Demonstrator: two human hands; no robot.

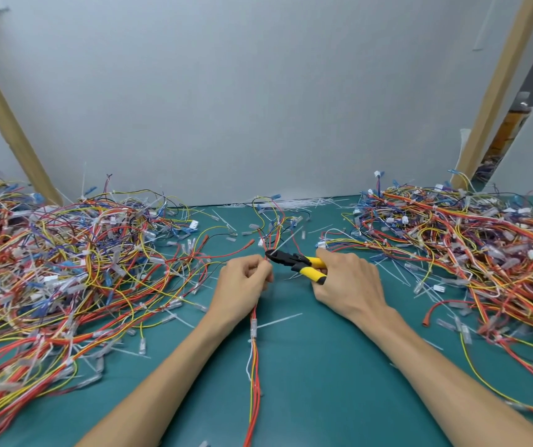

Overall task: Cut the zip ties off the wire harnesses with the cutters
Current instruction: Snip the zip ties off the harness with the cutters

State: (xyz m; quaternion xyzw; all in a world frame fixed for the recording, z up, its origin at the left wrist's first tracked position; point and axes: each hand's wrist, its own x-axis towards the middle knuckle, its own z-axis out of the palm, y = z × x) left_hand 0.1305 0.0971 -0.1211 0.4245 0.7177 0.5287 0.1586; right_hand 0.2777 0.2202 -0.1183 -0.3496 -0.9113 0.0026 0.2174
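Zip tie positioned for cutting

The red-and-yellow wire harness [254, 317] is gripped in the left hand [242, 287]; yellow-handled black cutters [294, 261], grasped by the right hand [345, 285], should be closed on the tie only, just beside the left fingertips.

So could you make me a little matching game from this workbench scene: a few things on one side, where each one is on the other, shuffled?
Things:
1. cutters
2. wire harness with red and yellow wires
3. loose white zip ties
4. wooden post

Places:
A. heaped at the table's far edge, by the wall
B. leaning at the far left
C. in the right hand
D. pinched in the left hand, trailing toward the camera

Pairs: 1-C, 2-D, 3-A, 4-B
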